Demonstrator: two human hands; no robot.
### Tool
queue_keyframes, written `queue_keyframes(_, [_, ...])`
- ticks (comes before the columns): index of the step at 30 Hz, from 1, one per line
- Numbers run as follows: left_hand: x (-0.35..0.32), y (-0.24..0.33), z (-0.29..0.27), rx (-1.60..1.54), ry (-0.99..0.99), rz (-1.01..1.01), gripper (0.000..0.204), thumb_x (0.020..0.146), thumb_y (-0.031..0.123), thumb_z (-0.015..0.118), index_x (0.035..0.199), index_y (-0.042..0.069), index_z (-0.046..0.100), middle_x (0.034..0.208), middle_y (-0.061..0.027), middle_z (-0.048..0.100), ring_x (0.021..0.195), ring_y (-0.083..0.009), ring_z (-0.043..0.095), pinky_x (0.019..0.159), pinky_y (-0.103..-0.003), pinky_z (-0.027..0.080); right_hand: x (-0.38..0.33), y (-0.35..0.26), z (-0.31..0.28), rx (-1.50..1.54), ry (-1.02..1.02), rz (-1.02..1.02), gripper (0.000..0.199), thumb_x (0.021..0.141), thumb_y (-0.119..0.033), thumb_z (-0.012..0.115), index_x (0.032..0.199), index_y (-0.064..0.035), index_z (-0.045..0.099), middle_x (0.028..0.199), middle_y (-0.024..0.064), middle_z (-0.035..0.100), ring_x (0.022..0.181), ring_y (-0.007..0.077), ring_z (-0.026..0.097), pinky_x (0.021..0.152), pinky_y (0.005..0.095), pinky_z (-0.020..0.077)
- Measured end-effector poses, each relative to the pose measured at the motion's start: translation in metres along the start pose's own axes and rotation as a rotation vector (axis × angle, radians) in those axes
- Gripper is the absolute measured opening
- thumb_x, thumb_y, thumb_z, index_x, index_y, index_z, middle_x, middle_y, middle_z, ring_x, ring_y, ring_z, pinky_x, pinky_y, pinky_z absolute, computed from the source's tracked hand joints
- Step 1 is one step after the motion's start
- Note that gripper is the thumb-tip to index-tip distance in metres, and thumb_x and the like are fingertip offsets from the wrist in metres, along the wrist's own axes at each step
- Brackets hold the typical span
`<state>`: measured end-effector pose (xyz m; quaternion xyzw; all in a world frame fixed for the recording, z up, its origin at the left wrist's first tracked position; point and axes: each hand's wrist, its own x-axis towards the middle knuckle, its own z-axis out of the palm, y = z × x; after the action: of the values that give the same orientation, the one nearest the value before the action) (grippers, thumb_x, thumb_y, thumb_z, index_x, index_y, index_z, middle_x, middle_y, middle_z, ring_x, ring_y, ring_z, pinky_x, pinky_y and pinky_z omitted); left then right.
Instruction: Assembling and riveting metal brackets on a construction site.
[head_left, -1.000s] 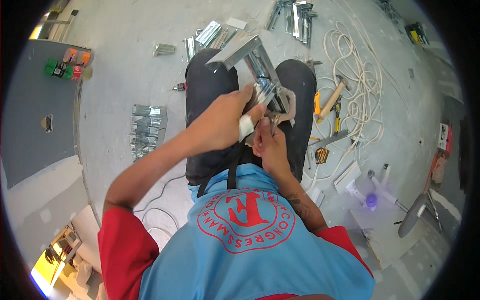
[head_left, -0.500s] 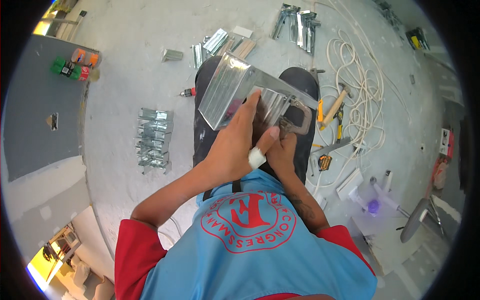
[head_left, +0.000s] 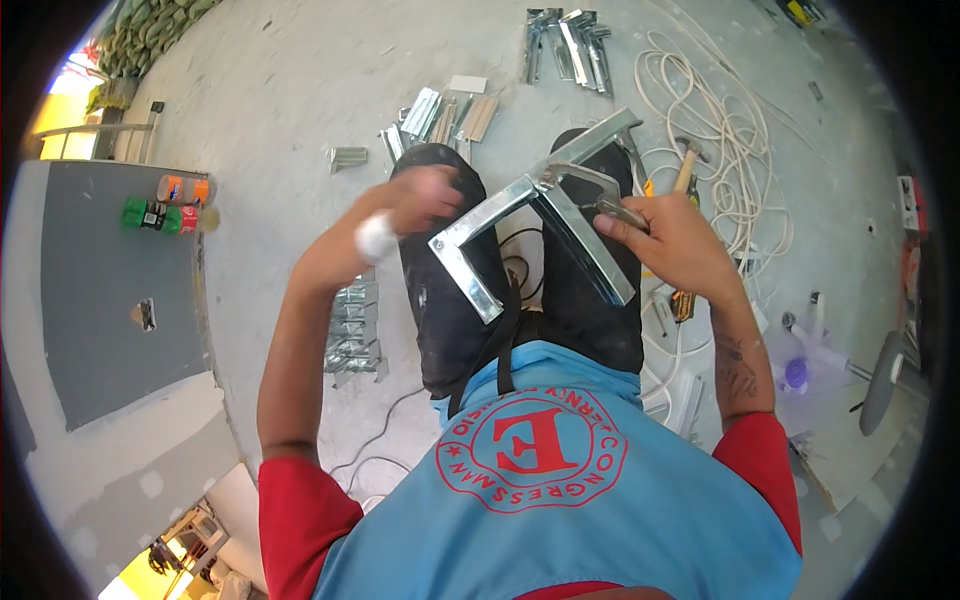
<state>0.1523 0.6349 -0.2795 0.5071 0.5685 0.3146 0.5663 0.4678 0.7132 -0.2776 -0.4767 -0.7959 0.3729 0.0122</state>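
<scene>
My right hand point(head_left: 675, 240) grips the handle of a locking C-clamp plier point(head_left: 600, 181) over my right thigh. The clamp's jaws meet a frame of shiny galvanized metal channel point(head_left: 490, 212), held tilted above my knees. A long channel runs across its top, with shorter legs angled off it. My left hand point(head_left: 425, 200) is beside the frame, over my left knee, apart from the metal. Motion blurs its fingers. White tape point(head_left: 377, 238) shows near its thumb and wrist.
Bent metal pieces point(head_left: 352, 330) line the floor left of my leg; more metal offcuts point(head_left: 421, 112) lie ahead. A metal bundle point(head_left: 580, 50) is farther off. Right are a coiled white cord point(head_left: 700, 110), hammer point(head_left: 686, 165) and tape measure point(head_left: 683, 305). Bottles point(head_left: 160, 215) are at left.
My left hand has let go of the metal frame and moved left. The frame has turned, showing its open side, while my right hand has moved up and right with the clamp.
</scene>
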Motion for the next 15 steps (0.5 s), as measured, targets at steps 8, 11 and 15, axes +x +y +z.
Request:
queue_keyframes(8, [0.037, -0.006, 0.04, -0.193, -0.484, -0.319, 0.047, 0.091, 0.049, 0.065, 0.097, 0.003, 0.06, 0.083, -0.0004, 0.054, 0.075, -0.0095, 0.055, 0.065, -0.025, 0.046, 0.017, 0.01, -0.021, -0.134, -0.081, -0.192, 0.035, 0.091, -0.034, 0.067, 0.082, -0.0006, 0.061, 0.064, 0.0128, 0.055, 0.057, 0.0231, 0.052, 0.053, 0.037, 0.0387])
queue_keyframes(11, [0.039, -0.013, 0.05, -0.345, -0.414, -0.426, 0.041, 0.091, 0.047, 0.065, 0.089, 0.007, 0.057, 0.08, 0.0006, 0.051, 0.072, -0.0089, 0.053, 0.062, -0.025, 0.045, 0.019, 0.02, -0.026, -0.025, 0.14, -0.357, 0.036, 0.089, -0.038, 0.064, 0.095, -0.0023, 0.066, 0.09, 0.0147, 0.066, 0.084, 0.034, 0.062, 0.07, 0.0406, 0.0482])
queue_keyframes(15, [0.045, -0.03, 0.059, -0.38, -0.331, -0.352, 0.037, 0.093, 0.042, 0.064, 0.091, 0.006, 0.057, 0.08, 0.001, 0.051, 0.072, -0.0092, 0.053, 0.063, -0.025, 0.044, -0.002, -0.008, -0.019, -0.371, 0.416, -0.366, 0.033, 0.082, -0.035, 0.073, 0.094, -0.0048, 0.065, 0.096, 0.0119, 0.064, 0.092, 0.0315, 0.062, 0.077, 0.0426, 0.0494])
